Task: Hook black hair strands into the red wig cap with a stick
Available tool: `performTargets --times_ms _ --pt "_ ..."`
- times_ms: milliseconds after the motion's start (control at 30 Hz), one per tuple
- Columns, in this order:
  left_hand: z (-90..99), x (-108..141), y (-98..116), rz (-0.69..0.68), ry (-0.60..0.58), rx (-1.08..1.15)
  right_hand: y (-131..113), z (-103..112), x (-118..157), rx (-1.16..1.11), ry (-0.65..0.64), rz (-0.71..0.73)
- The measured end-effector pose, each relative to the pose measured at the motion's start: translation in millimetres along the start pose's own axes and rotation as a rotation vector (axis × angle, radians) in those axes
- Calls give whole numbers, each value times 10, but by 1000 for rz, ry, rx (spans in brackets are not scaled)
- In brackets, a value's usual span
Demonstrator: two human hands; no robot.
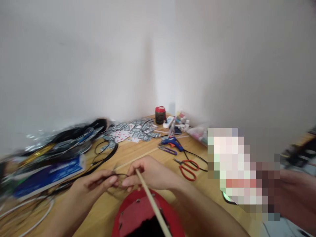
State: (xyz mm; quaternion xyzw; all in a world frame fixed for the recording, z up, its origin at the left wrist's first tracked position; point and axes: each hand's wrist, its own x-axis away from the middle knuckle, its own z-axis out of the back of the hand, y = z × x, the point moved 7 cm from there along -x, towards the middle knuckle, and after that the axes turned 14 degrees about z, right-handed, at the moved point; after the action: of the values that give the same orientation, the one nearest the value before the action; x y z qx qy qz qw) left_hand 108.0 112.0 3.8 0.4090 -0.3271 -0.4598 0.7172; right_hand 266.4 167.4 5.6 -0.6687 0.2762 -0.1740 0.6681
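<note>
The wooden worktop (158, 150) carries scattered playing cards (134, 130), a red-lidded jar (160, 116), a blue glue gun (172, 143) and red-handled scissors (189, 170)

Held stick (151, 197): one
Scissors (188, 167): one
Glue gun (172, 143): one
Jar (160, 116): one
Blue box (56, 176): one
Cards (120, 135): too many to count

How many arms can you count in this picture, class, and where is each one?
3. The wearer's left arm is at lower left, their right arm crosses lower right of centre, and another person's arm enters at the right edge. The pixelated patch may hide more.
</note>
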Motion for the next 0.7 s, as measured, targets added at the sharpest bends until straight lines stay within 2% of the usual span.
performTargets --times_ms 67,133,200,300,400,567,700 --pt "-52 68 82 17 -90 73 -41 8 25 18 -17 12" --pt "-63 114 148 58 -127 234 -66 13 42 43 -32 25" --pt "-73 139 215 73 -195 517 -70 13 49 72 -57 40" --pt "-125 181 313 93 -401 1006 -34 45 44 169 -54 50" --pt "-115 249 396 59 -498 1281 16 68 18 249 -56 55" --pt "-195 385 520 -12 -609 1380 96 72 -60 373 -91 60" --pt "-420 377 706 -50 -682 1321 123 24 -103 428 -87 66"
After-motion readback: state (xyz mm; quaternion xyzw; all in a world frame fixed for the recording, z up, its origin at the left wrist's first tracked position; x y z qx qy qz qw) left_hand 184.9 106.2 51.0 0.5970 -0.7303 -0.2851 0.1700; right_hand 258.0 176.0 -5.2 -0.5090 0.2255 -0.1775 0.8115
